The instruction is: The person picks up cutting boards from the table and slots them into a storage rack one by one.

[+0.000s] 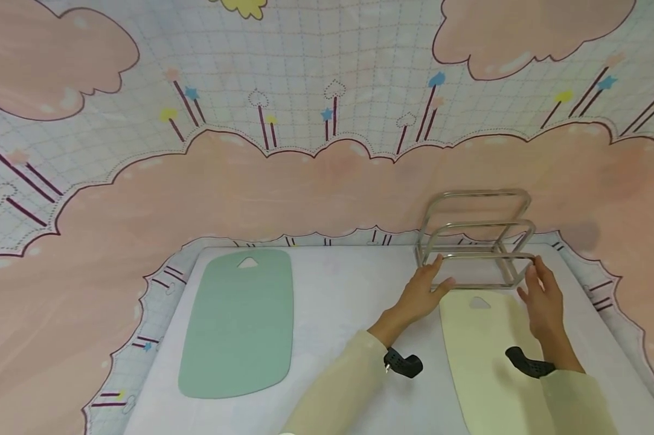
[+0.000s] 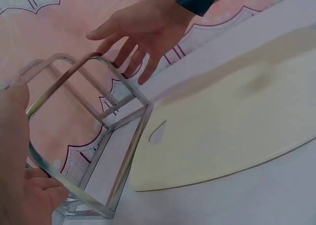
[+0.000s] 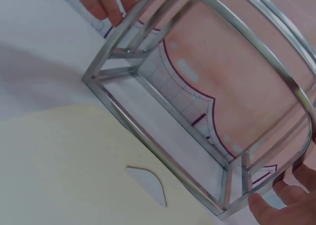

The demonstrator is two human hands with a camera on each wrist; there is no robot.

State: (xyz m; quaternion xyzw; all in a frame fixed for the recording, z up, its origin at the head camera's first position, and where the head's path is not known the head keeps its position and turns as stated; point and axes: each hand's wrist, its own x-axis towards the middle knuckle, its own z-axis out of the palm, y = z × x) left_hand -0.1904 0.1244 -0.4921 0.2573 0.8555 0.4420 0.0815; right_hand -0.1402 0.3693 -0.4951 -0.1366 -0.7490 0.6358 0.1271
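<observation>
Head view: left hand (image 1: pixel 416 296) and right hand (image 1: pixel 546 308) touching opposite ends of metal rack (image 1: pixel 476 193), fingers loosely extended. Rack standing upright near far edge of white table (image 1: pixel 354 290), just beyond cream board (image 1: pixel 490 350). Rack positioning apparently nearing completion, release pending. Cream board and green board (image 1: pixel 240 326) lying flat outside rack.

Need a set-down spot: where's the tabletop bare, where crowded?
Bare: white tabletop between the green cutting board and the left hand; a slimmer strip right of the right hand. Crowded: the metal rack, both hands and the cream cutting board.
</observation>
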